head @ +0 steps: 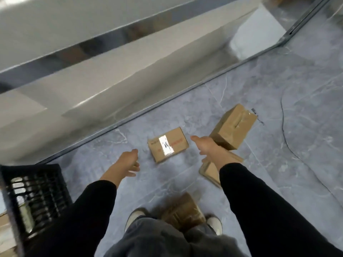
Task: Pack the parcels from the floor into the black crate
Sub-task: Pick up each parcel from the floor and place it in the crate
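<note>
Both hands are spread and empty: the left hand (130, 162) at 8 o'clock of the taped parcel (168, 144) on the grey floor (297, 164), the right hand (206, 147) at its 3 o'clock. A larger parcel (233, 127) lies at 2 o'clock, the black crate (46, 182) at 8 o'clock.

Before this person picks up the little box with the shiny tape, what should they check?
1. Hands free: left hand and right hand hold nothing, fingers relaxed: ok.
2. Taped parcel lies flat on the floor between the hands, nothing on it: ok.
3. Black crate stands close on the left: ok.
4. Room left in the crate: cannot tell.
5. Footing: a second parcel lies between the shoes, easy to trip on: not ok.
</note>
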